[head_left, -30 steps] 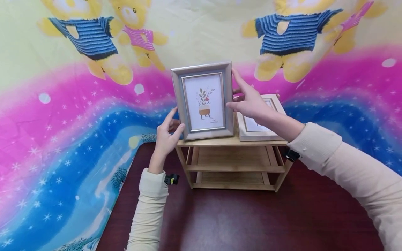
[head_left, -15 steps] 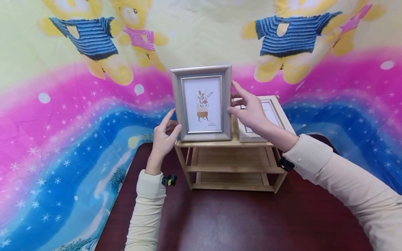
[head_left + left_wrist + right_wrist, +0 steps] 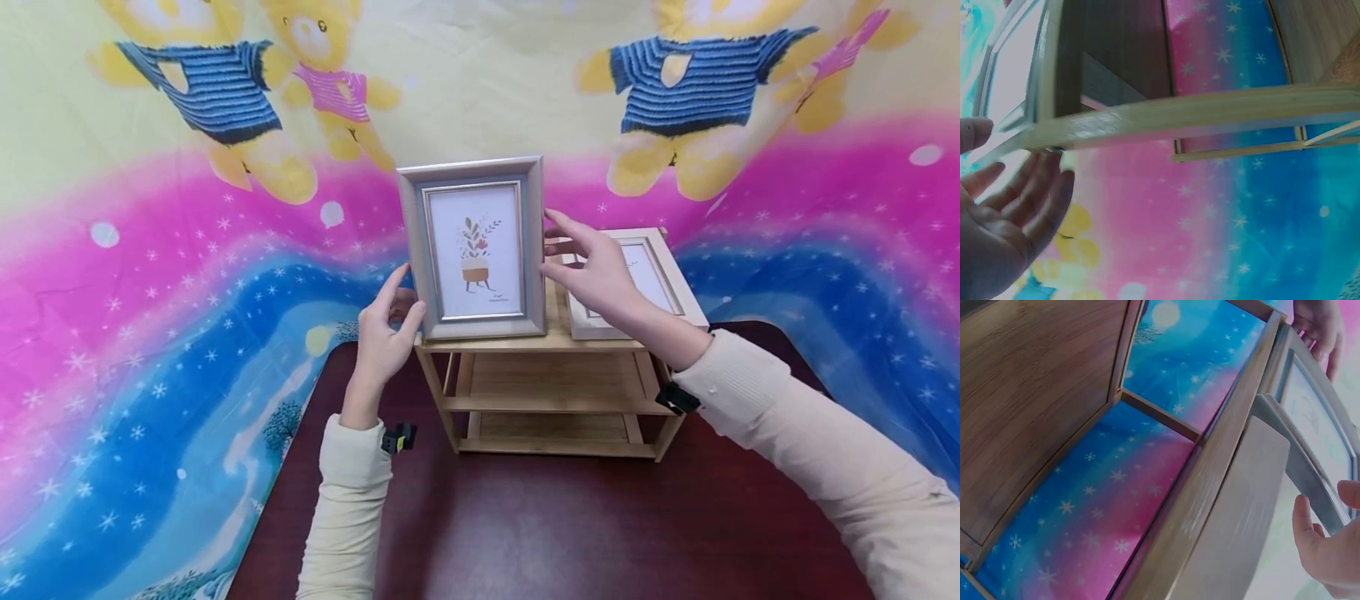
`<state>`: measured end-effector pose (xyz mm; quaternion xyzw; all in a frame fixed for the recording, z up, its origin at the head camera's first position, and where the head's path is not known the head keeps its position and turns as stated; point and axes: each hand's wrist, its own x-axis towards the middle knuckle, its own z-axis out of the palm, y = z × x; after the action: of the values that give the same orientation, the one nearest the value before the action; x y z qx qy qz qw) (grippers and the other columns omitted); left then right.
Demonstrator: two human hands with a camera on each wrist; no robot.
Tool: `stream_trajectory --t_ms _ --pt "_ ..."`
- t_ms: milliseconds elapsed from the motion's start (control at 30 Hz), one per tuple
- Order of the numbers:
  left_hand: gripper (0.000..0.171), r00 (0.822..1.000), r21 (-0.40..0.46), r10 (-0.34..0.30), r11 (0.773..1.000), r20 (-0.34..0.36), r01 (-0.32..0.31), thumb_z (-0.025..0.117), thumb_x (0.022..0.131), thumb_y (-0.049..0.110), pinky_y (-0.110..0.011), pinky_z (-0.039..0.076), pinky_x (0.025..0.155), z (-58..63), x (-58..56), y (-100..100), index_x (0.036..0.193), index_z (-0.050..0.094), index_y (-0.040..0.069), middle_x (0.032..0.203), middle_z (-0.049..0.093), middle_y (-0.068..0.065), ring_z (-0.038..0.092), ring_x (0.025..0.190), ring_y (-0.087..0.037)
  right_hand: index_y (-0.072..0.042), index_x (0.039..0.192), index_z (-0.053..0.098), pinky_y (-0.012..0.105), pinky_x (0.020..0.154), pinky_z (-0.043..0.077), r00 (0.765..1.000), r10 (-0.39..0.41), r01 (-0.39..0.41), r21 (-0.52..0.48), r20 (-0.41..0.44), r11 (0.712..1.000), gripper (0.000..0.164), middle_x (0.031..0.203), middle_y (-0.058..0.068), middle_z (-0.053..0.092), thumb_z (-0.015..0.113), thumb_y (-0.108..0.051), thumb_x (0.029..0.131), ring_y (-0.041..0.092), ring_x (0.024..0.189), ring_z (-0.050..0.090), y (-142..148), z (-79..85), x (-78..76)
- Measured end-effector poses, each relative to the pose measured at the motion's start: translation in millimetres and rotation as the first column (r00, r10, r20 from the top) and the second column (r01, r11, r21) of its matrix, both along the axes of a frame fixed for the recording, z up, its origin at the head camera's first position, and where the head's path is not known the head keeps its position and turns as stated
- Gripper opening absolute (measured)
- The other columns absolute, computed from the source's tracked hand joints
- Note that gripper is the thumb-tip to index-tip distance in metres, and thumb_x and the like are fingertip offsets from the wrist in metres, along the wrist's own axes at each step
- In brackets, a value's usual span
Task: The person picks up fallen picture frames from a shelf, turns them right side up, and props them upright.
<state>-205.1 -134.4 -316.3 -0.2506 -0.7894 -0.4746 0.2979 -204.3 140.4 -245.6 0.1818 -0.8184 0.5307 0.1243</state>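
A silvery-beige picture frame (image 3: 472, 250) with a potted-plant print stands upright on the left of the wooden rack's (image 3: 555, 379) top. My left hand (image 3: 382, 333) is at its left side, fingertips and thumb right at the edge. Opposite it, my right hand (image 3: 603, 275) has its fingers extended against the right edge, thumb toward the front. A second, cream picture frame (image 3: 651, 279) lies flat on the rack's right half, partly hidden by my right hand. In the left wrist view, the fingers (image 3: 1025, 190) reach up around the rack's corner beside the standing frame.
Two lower shelves (image 3: 555, 427) of the rack lie under the top. The rack stands on a dark red-brown table (image 3: 540, 525). A backdrop cloth (image 3: 480, 100) printed with bears and snowflakes hangs behind and to the left.
The standing frame has come down onto the rack, straightened, and shifted slightly left. Both hands moved left with it; the right hand slid lower along its edge, and its thumb came off the front.
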Motion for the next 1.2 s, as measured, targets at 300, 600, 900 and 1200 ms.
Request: stream_trajectory --t_ms 300,600,900,1200 --pt "0.037 0.921 0.084 0.157 0.987 -0.355 -0.136 0.060 0.076 0.000 -0.041 0.049 0.067 5.8 33.6 25.1 0.112 0.058 -0.007 0.092 0.060 -0.020 0.058 0.087 -0.028 -0.004 0.117 0.060 0.029 0.084 0.048 0.998 -0.040 0.045 0.098 -0.047 0.994 0.035 0.110 0.013 0.061 0.064 -0.016 0.085 0.013 0.096 0.059 42.8 -6.3 36.5" --pt "0.036 0.963 0.048 0.007 0.999 -0.270 0.006 0.067 0.075 0.008 -0.035 0.049 0.065 -5.8 57.2 59.5 0.107 0.059 -0.007 0.087 0.062 -0.018 0.059 0.081 -0.023 -0.006 0.107 0.065 0.016 0.067 0.047 0.993 -0.109 0.113 0.092 -0.049 0.989 0.025 0.095 -0.006 0.067 0.064 -0.017 0.085 0.007 0.079 0.063 90.0 -16.1 69.7" --pt "0.042 0.978 -0.002 -0.080 0.997 -0.190 0.081 0.072 0.073 0.011 -0.035 0.050 0.075 -22.8 63.6 91.2 0.110 0.059 -0.006 0.095 0.063 -0.017 0.060 0.088 -0.022 -0.002 0.110 0.062 0.016 0.063 0.047 0.980 -0.197 0.194 0.095 0.019 0.976 0.031 0.090 -0.013 0.066 0.067 -0.016 0.083 0.007 0.076 0.061 122.7 -32.9 78.8" --pt "0.053 0.978 -0.066 -0.100 0.994 -0.181 0.089 0.075 0.071 0.020 -0.029 0.045 0.087 -14.8 64.0 128.0 0.113 0.056 -0.008 0.105 0.061 -0.018 0.058 0.098 -0.024 -0.008 0.125 0.052 0.010 0.070 0.045 0.977 -0.213 0.207 0.114 0.035 0.972 0.047 0.103 -0.009 0.057 0.068 -0.013 0.081 -0.001 0.084 0.058 149.7 -38.2 66.8"
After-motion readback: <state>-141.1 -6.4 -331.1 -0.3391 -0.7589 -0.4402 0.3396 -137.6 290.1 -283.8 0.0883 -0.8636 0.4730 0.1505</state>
